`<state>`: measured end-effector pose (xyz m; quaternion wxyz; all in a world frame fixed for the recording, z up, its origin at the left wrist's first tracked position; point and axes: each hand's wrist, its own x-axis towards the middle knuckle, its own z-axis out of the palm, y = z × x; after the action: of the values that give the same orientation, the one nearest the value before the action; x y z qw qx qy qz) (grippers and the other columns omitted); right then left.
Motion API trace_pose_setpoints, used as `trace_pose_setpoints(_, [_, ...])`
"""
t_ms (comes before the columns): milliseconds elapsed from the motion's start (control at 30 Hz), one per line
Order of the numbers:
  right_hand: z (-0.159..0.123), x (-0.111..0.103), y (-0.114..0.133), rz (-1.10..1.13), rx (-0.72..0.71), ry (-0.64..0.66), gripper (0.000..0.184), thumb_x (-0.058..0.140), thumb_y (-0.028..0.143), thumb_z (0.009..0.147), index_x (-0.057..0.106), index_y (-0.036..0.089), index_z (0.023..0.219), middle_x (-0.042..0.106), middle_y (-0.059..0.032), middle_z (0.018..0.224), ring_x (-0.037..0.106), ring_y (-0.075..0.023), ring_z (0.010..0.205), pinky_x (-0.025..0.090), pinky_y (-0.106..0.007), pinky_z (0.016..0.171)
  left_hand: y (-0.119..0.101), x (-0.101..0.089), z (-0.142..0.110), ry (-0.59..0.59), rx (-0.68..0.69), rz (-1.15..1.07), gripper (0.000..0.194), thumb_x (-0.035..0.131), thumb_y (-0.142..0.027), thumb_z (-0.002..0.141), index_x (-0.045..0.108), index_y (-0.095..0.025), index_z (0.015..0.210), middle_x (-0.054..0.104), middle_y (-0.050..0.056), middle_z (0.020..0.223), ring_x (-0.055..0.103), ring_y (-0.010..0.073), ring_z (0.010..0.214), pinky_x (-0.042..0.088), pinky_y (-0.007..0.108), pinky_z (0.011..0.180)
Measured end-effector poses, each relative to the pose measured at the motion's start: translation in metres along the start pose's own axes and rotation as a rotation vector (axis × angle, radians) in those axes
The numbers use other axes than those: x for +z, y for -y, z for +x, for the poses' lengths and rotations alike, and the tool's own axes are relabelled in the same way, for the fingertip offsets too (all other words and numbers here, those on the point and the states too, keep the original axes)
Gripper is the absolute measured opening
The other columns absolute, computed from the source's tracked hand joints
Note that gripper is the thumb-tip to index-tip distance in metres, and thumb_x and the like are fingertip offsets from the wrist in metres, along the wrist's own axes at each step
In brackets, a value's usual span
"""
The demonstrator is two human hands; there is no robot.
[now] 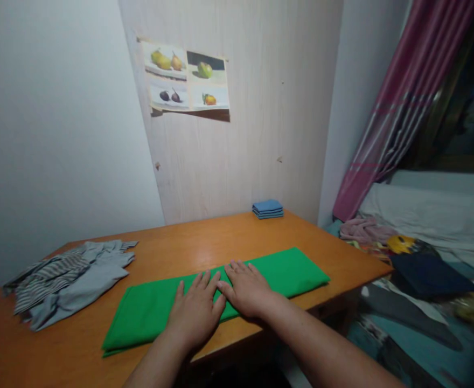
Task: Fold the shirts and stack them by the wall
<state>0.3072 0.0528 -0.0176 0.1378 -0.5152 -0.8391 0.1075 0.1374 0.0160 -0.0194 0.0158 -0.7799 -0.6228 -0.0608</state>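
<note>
A green cloth [289,269], folded into a long flat strip, lies slantwise along the near edge of the table. Flat on its middle rests my left hand [196,310], fingers stretched out and slightly apart. Just right of it my right hand [247,288] also presses on the cloth, palm down with the fingers extended. The thumbs are close together, near the middle of the strip. Neither hand grips the fabric. Parts of the cloth under the palms are hidden.
The wooden table [192,242] stands against the wall. Grey and striped clothes [75,275] lie loosely at its left. A small folded blue cloth stack [267,208] sits at the back right corner. Beyond the right edge is a bed [415,323] strewn with clothes, beside a pink curtain [390,118].
</note>
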Motion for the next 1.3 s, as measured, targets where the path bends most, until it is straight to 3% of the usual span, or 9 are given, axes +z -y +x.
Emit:
trace_pose_setpoints(167, [-0.010, -0.017, -0.031, -0.014, 0.069, 0.033, 0.092, 0.020, 0.076, 0.092, 0.029, 0.009, 0.156, 0.023, -0.0178, 0.161, 0.015, -0.0307, 0.151, 0.010, -0.054, 0.120, 0.005, 0.003, 0.004, -0.006, -0.049, 0.031, 0.071, 0.030, -0.064, 0.094, 0.035, -0.025, 0.153, 0.026, 0.011, 0.161, 0.022, 0.0352, 0.149, 0.014, 0.072, 0.113])
trace_pose_setpoints(400, [-0.025, -0.033, -0.090, -0.082, 0.187, 0.018, 0.094, 0.015, 0.078, 0.091, 0.030, 0.011, 0.155, 0.025, -0.0168, 0.161, 0.016, -0.0299, 0.151, 0.008, -0.053, 0.120, 0.006, 0.003, 0.004, -0.014, -0.059, 0.033, 0.071, 0.030, -0.063, 0.093, 0.035, -0.026, 0.154, 0.028, 0.011, 0.161, 0.022, 0.0362, 0.149, 0.012, 0.075, 0.112])
trace_pose_setpoints(633, [-0.014, -0.049, -0.124, -0.200, 0.387, -0.104, 0.092, 0.020, 0.073, 0.094, 0.036, 0.004, 0.151, 0.029, -0.0234, 0.158, 0.019, -0.0345, 0.150, 0.010, -0.058, 0.118, 0.005, 0.000, 0.005, 0.012, -0.066, 0.018, 0.070, 0.031, -0.062, 0.093, 0.035, -0.026, 0.154, 0.026, 0.011, 0.161, 0.022, 0.0366, 0.149, 0.014, 0.076, 0.111])
trace_pose_setpoints(800, [-0.012, -0.033, -0.134, -0.200, 0.310, -0.077, 0.094, 0.022, 0.075, 0.093, 0.035, 0.003, 0.152, 0.028, -0.0225, 0.159, 0.021, -0.0343, 0.149, 0.015, -0.054, 0.119, 0.001, -0.001, 0.002, 0.014, -0.077, -0.013, 0.071, 0.028, -0.065, 0.094, 0.035, -0.027, 0.153, 0.027, 0.010, 0.161, 0.020, 0.0355, 0.150, 0.011, 0.074, 0.112])
trace_pose_setpoints(1000, [-0.011, -0.010, -0.155, -0.230, 0.335, -0.054, 0.093, 0.022, 0.075, 0.091, 0.032, 0.008, 0.154, 0.025, -0.0173, 0.162, 0.017, -0.0320, 0.150, 0.015, -0.052, 0.120, 0.001, -0.007, -0.004, 0.019, -0.095, -0.079, 0.082, 0.020, -0.076, 0.091, 0.037, -0.024, 0.153, 0.025, 0.013, 0.162, 0.018, 0.0337, 0.151, 0.011, 0.069, 0.115])
trace_pose_setpoints(1133, [-0.008, -0.006, -0.163, -0.262, 0.330, -0.051, 0.094, 0.020, 0.075, 0.090, 0.032, 0.009, 0.155, 0.025, -0.0154, 0.162, 0.018, -0.0315, 0.150, 0.015, -0.053, 0.120, 0.016, -0.007, -0.008, 0.008, -0.171, -0.073, 0.093, 0.014, -0.081, 0.088, 0.037, -0.018, 0.152, 0.027, 0.016, 0.161, 0.017, 0.0350, 0.151, 0.008, 0.067, 0.117])
trace_pose_setpoints(1300, [-0.008, -0.004, -0.166, -0.295, 0.326, -0.059, 0.095, 0.016, 0.074, 0.090, 0.033, 0.007, 0.154, 0.024, -0.0151, 0.162, 0.018, -0.0313, 0.150, 0.017, -0.053, 0.120, 0.050, -0.006, -0.017, -0.043, -0.290, -0.006, 0.096, 0.010, -0.080, 0.088, 0.040, -0.013, 0.151, 0.028, 0.020, 0.160, 0.017, 0.0370, 0.150, 0.009, 0.067, 0.116])
